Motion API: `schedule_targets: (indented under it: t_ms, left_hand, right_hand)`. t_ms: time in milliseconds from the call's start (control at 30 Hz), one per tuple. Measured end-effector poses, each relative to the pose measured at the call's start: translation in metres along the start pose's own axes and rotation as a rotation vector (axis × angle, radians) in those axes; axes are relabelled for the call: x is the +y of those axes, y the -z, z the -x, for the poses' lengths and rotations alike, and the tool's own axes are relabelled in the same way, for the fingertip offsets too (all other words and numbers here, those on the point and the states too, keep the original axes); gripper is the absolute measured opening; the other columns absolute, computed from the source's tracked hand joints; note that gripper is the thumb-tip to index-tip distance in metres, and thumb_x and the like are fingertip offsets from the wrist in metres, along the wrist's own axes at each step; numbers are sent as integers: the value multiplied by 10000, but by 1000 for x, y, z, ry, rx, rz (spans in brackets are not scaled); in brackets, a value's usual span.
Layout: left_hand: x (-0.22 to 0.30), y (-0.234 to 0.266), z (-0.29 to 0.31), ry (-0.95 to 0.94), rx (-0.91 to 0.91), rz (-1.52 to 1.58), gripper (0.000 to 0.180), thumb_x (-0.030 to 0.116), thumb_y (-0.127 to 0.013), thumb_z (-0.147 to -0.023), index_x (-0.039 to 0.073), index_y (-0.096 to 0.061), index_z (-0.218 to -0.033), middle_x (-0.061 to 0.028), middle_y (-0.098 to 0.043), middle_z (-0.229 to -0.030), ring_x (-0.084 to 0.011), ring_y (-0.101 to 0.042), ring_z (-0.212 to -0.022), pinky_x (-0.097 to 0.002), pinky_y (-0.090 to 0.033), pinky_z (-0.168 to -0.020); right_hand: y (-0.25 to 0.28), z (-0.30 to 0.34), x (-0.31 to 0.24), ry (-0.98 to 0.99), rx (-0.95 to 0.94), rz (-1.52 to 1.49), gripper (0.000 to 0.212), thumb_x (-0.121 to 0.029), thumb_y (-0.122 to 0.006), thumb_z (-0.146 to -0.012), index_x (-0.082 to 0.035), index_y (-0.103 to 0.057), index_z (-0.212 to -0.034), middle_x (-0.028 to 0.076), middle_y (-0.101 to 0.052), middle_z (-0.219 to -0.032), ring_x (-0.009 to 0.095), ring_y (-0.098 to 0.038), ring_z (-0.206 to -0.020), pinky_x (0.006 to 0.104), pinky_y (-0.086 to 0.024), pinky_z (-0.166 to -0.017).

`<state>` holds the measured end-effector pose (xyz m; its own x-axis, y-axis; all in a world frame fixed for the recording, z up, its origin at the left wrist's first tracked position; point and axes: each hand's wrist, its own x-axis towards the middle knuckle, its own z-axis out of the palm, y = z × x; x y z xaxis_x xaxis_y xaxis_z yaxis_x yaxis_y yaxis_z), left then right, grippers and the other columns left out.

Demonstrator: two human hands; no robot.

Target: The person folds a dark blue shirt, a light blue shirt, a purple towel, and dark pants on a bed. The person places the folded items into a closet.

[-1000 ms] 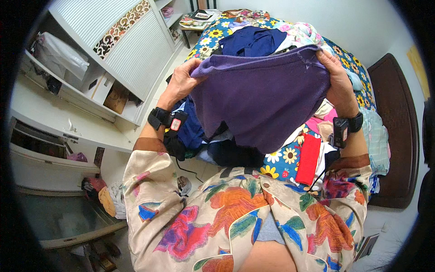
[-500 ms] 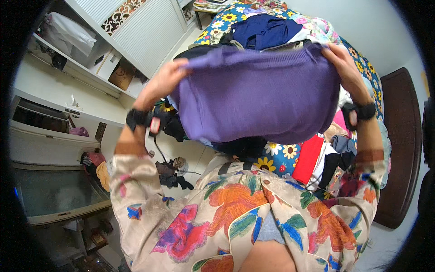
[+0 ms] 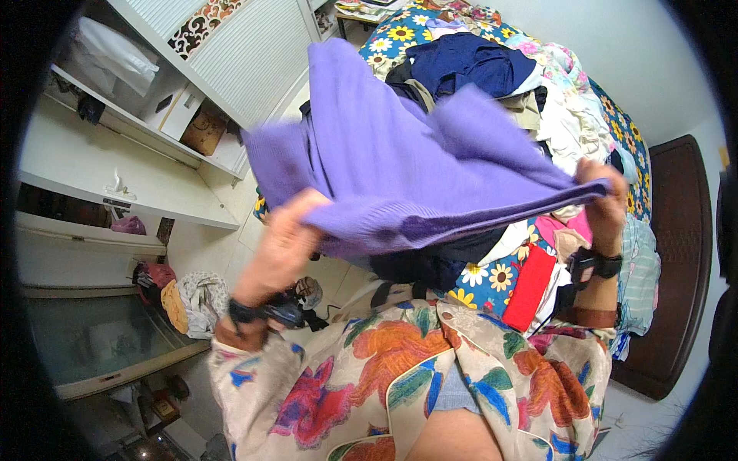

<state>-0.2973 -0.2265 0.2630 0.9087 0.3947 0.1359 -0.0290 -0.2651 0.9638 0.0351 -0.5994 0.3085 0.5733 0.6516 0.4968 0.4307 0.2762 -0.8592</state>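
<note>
A purple knitted sweater [image 3: 384, 165] is stretched out in the air in front of me, its ribbed edge toward me and its far parts flung up and away. My left hand [image 3: 280, 242] is closed around one end of that ribbed edge. At the other end, my right hand [image 3: 603, 196] grips the same edge. Some parts of the sweater are smeared by motion. Below it shows a dark garment [image 3: 430, 265], partly covered, on the near part of the bed.
A bed with a sunflower-print sheet [image 3: 401, 34] carries a navy garment [image 3: 473, 65], white clothes [image 3: 569, 123] and a folded red cloth [image 3: 530, 286]. A brown headboard [image 3: 665, 269] stands at right. Open white cabinets [image 3: 146, 169] line the left, with clothes [image 3: 201, 300] lower down.
Both hands have come down and nearer to me. The sweater, hanging below the hands before, now flies up and away beyond them, with its ribbed edge nearest me.
</note>
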Motion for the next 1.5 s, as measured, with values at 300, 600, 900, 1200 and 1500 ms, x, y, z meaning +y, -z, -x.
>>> schedule_targets:
  t_ms: [300, 600, 900, 1200, 1500]
  left_hand:
    - [-120, -160, -65, -99, -804, 52, 510, 268, -559, -963, -9, -443, -1376, -197, -496, -1391, -292, -446, -1323, -358, -343, -1100]
    - [-310, -65, -166, 230, 235, -382, 318, 220, -638, -875, -11, -661, -1092, -185, -692, -993, -295, -672, -924, -363, -515, -831]
    - [-230, -126, -167, 125, 25, -653, 350, 297, -646, -875, -34, -578, -964, -275, -629, -956, -440, -606, -897, -494, -474, -740]
    - [-186, -186, -103, -73, -781, -3, 239, 138, -635, -862, -3, -608, -1054, -164, -617, -1033, -335, -589, -1006, -385, -462, -906]
    - [-197, -259, -159, -233, -653, -896, 1080, 50, -773, -649, 323, -205, -1526, -89, -71, -1606, -368, -81, -1471, -792, -244, -967]
  right_hand:
    - [47, 11, 202, -455, 499, 278, 395, -230, -500, -1006, -21, -541, -1339, 110, -567, -1338, 172, -491, -1248, 290, -337, -1064]
    - [-55, 155, 190, -1046, 243, 234, 225, -184, -611, -934, -50, -671, -1105, -10, -654, -960, 77, -571, -825, 232, -461, -722]
    - [-163, 86, 193, -1030, 218, -204, 289, -214, -595, -961, -18, -616, -1172, 57, -663, -1037, 113, -615, -871, 248, -492, -753]
    - [-154, 105, 263, -1293, 766, -719, 341, 53, -478, -876, 29, -536, -1210, 133, -635, -1119, 238, -653, -935, 371, -552, -876]
    - [-124, 141, 191, -1310, 251, -714, 426, -23, -711, -823, 30, -560, -1217, 79, -648, -1111, 164, -641, -954, 329, -554, -839]
